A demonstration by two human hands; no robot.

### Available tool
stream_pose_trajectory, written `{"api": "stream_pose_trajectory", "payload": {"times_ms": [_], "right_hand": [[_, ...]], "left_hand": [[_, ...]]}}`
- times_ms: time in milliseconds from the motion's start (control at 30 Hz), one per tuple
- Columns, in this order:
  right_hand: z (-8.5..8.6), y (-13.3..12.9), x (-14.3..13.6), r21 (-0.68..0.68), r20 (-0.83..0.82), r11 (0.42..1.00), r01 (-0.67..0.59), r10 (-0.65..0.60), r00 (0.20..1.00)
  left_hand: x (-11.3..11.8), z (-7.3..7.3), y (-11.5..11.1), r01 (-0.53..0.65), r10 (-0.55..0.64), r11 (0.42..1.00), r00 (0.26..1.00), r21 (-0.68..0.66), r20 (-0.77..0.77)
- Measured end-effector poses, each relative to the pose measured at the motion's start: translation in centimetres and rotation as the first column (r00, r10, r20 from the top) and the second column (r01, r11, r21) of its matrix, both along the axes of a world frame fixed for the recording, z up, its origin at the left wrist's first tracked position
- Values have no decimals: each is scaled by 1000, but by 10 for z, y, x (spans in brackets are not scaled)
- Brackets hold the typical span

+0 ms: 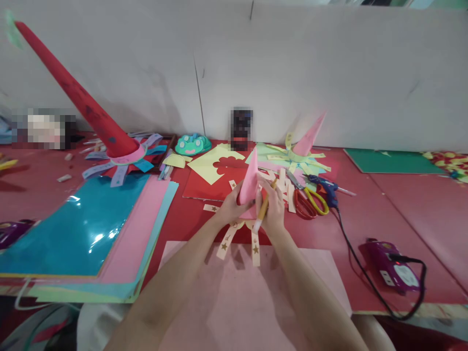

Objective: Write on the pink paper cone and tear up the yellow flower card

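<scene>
A pink paper cone (249, 181) stands upright between my hands, its tip pointing up. My left hand (233, 204) is closed round the cone's left side. In my right hand (274, 204) is a gold-coloured marker (263, 207), slanting down with its pale end lowest, while the fingers rest close to the cone's right side. Cream paper strips (224, 243) with gold stars and small drawn marks spread out below the cone. Whether the marker touches the paper, I cannot tell.
Scissors (310, 202) and a blue glue gun (325, 189) lie right, its cord running to a purple power strip (391, 268). A second pink cone (310, 135) and a tall red cone (84, 105) stand behind. Stacked coloured sheets (126, 234) lie left, pink paper (234, 297) in front.
</scene>
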State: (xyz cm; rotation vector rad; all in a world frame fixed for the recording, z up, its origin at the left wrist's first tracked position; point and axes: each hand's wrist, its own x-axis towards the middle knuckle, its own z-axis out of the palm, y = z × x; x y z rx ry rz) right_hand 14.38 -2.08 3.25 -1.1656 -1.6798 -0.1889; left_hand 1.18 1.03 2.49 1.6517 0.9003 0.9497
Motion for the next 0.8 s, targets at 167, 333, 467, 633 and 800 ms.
{"api": "stream_pose_trajectory", "payload": {"times_ms": [167,333,467,633,800], "right_hand": [[-7,2,-1,-43,-137,999,2,-8,990],[-11,6,-4,-113,-342,993,-35,-5,940],[-15,9,-4,-184,-467,974,-130,30,884],[-16,7,-5,-281,-538,940,-195,14,843],[-11,4,-6,-341,-560,919,-198,-29,828]], "left_hand": [[3,1,1,46,-44,999,997,-27,63],[3,0,2,-28,27,998,1000,-55,-14],[3,1,1,-40,36,997,998,-70,-58],[3,2,-2,-21,17,997,998,-77,-63],[4,-1,-2,-7,2,997,998,-82,-61]]}}
